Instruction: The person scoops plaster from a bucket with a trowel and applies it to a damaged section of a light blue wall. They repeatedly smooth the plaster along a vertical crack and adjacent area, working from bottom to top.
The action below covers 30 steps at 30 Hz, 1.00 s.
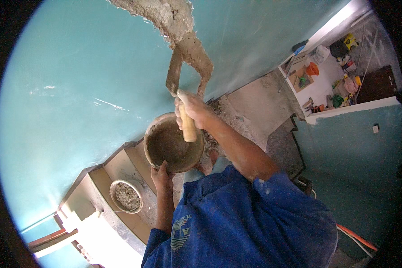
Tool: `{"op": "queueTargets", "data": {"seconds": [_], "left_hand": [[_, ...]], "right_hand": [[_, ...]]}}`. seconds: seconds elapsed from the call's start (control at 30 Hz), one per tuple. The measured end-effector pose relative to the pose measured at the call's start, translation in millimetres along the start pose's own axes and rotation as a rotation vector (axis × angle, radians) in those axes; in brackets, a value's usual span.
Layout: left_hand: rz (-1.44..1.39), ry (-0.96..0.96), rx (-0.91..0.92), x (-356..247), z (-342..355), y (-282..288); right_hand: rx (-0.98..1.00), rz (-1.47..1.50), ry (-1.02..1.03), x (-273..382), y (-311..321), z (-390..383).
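Observation:
My right hand [193, 110] is closed round the wooden handle of a trowel [174, 72]. The trowel's metal blade points up and lies at the edge of a rough mortar patch [170, 18] on the teal wall [94, 58]. At its lower end the patch bends in a narrow strip down toward the steps. Below the trowel is a round, mortar-stained basin [174, 168] with wet grey mortar inside. My left hand [163, 175] grips the near rim of this basin, with the thumb over the edge.
A white bucket [139, 195] of rubble or mortar stands on the steps [114, 167] at lower left. Debris [216, 140] lies along the wall's foot. To the right are a concrete landing [261, 100], a low teal wall [353, 134] and a lower room with an orange container [312, 69].

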<state>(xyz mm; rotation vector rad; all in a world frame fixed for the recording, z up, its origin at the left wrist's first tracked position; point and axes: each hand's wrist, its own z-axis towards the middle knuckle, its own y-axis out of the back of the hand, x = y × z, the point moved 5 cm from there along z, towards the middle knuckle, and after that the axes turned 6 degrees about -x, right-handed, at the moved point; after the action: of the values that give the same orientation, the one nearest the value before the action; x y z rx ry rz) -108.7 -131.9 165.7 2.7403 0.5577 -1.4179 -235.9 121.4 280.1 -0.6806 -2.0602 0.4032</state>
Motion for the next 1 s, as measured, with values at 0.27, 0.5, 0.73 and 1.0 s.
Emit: {"op": "queueTargets", "data": {"seconds": [0.27, 0.5, 0.73, 1.0], "left_hand": [[-0.011, -0.020, -0.037, -5, -10, -2], [0.011, 0.014, -0.064, -4, -10, -3], [0.027, 0.003, -0.111, -5, -15, 1], [-0.022, -0.001, -0.023, -1, -13, -7]], "right_hand": [[-0.040, 0.113, -0.010, 19, 26, 0], [-0.034, -0.269, 0.064, -11, 49, -28], [-0.292, -1.370, 0.455, 96, 115, -68], [-0.437, -2.169, 0.475, 230, 78, -74]]}}
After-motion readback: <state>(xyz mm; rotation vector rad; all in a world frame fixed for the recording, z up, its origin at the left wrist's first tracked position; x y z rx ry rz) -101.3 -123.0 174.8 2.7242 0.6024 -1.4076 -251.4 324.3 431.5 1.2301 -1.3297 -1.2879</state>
